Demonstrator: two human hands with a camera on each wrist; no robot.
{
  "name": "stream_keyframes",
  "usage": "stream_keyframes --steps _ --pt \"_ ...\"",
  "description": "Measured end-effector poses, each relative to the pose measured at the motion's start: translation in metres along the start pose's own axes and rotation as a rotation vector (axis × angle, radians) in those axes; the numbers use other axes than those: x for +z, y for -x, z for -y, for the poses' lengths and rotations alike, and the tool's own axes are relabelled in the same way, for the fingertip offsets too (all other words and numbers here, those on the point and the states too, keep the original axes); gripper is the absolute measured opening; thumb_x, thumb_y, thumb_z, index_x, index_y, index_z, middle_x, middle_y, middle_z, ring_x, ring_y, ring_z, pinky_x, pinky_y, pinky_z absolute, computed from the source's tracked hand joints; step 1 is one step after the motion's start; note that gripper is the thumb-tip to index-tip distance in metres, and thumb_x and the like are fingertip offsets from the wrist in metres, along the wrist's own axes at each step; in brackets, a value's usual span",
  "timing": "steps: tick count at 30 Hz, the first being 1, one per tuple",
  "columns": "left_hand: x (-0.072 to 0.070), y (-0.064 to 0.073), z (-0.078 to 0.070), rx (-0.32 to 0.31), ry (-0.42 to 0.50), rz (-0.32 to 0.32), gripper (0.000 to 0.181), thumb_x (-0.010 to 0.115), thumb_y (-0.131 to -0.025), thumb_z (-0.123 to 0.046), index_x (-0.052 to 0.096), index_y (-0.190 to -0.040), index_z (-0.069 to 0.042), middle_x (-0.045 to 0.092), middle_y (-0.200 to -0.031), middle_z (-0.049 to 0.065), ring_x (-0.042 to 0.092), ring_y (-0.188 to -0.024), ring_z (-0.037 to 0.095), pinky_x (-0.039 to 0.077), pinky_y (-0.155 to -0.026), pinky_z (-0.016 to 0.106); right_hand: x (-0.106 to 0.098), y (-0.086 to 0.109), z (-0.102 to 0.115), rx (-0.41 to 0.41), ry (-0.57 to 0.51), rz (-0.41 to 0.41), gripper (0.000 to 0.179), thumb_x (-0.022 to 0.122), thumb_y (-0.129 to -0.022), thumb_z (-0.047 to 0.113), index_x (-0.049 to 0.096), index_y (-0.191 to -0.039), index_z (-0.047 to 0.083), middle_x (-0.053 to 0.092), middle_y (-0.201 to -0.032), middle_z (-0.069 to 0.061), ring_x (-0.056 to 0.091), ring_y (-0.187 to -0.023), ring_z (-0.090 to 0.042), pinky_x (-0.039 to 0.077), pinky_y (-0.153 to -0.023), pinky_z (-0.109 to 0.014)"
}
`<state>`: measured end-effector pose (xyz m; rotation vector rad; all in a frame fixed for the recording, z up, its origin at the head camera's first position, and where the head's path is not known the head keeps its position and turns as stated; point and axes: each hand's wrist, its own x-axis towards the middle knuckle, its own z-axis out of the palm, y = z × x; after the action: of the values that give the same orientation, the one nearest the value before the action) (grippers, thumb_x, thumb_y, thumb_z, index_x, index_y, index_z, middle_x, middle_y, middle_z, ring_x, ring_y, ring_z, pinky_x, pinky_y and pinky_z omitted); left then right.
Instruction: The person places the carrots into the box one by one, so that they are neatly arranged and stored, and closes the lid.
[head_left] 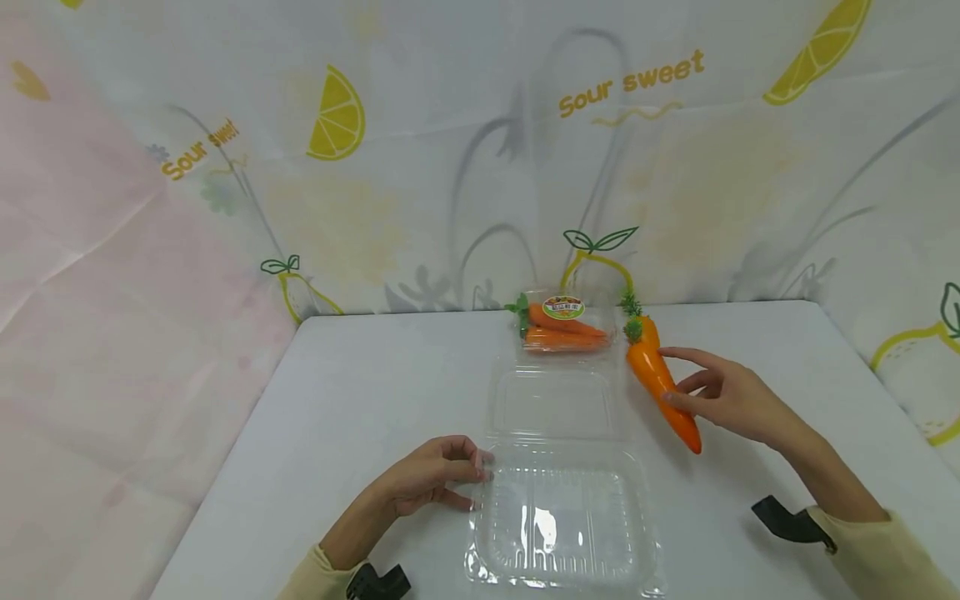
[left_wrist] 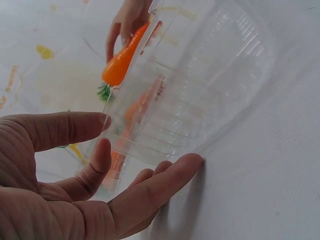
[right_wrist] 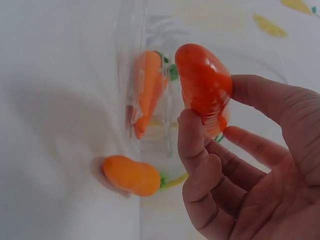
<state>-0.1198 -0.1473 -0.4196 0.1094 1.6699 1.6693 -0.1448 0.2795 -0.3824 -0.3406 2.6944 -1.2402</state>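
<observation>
My right hand [head_left: 723, 396] pinches an orange toy carrot [head_left: 675, 412] by its side, above the table, with its tip slanting towards me. The right wrist view shows the same carrot [right_wrist: 202, 82] between thumb and fingers. A second carrot [right_wrist: 132, 175] lies on the table behind it. To the left, an opened clear plastic clamshell box [head_left: 555, 525] lies with its lid [head_left: 553, 400] folded back, away from me. My left hand [head_left: 438, 479] pinches the box's left rim; in the left wrist view, the fingertips [left_wrist: 102, 150] meet at that edge.
A closed clear box with two carrots [head_left: 566, 340] and an oval label [head_left: 562, 307] stands at the table's back edge, beyond the lid. The white table [head_left: 375, 375] ends against a hanging cloth [head_left: 435, 208] printed with lemons.
</observation>
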Motion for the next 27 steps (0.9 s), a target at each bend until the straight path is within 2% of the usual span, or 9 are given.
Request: stream_keyframes --steps 7,14,27 --pt "-0.001 0.0 0.0 0.001 0.003 0.001 0.013 0.066 -0.089 -0.009 0.054 -0.094 -0.004 0.053 -0.127 0.018 0.058 -0.098 0.021 0.06 -0.074 0.037 0.009 0.006 0.017 -0.054 -0.087 0.064 0.063 0.073 -0.09 0.024 0.046 -0.145 0.01 0.07 -0.1 -0.008 0.067 -0.079 -0.018 0.056 -0.067 -0.034" --pt "-0.001 -0.002 0.001 0.0 0.004 0.006 0.014 0.066 -0.089 -0.009 0.055 -0.094 -0.004 0.053 -0.125 0.017 0.058 -0.096 0.02 0.06 -0.074 0.037 0.025 0.012 0.029 -0.16 -0.152 0.152 0.06 0.075 -0.089 0.02 0.049 -0.143 0.011 0.069 -0.094 -0.003 0.068 -0.074 -0.016 0.055 -0.062 -0.031" --pt "-0.003 -0.003 0.002 -0.017 0.008 -0.004 0.013 0.067 -0.089 -0.009 0.055 -0.093 -0.005 0.053 -0.128 0.017 0.059 -0.097 0.02 0.06 -0.072 0.036 0.056 0.017 0.047 -0.238 -0.215 0.351 0.055 0.072 -0.091 0.023 0.051 -0.142 0.015 0.069 -0.094 0.002 0.067 -0.075 -0.016 0.057 -0.064 -0.031"
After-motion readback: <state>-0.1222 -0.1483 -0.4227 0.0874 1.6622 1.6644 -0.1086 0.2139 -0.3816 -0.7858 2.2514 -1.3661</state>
